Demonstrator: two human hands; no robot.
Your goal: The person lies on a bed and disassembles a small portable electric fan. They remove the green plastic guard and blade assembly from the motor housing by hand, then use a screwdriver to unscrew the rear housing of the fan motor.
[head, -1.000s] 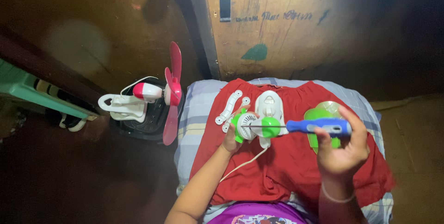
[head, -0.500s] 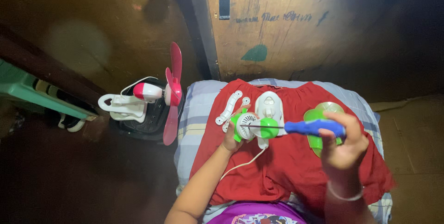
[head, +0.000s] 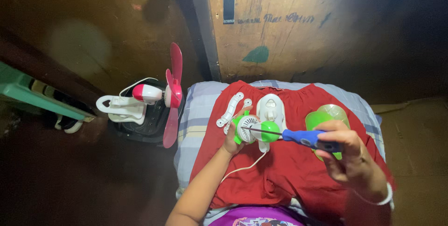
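Left hand (head: 232,143) grips green-white fan motor (head: 249,129); right hand (head: 346,153) fingers closed on blue screwdriver (head: 305,138). Best: keep tip seated square, motor steady.

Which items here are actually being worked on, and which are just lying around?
In hand: left hand holds green-white fan motor; right hand holds blue screwdriver.

Lying about: white fan base, white bracket, green blades, pink clip fan, red cloth.

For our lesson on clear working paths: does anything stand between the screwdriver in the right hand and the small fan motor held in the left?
Nothing visible does. The right hand holds the blue screwdriver, whose shaft runs unobstructed to the green and white fan motor gripped by the left hand.
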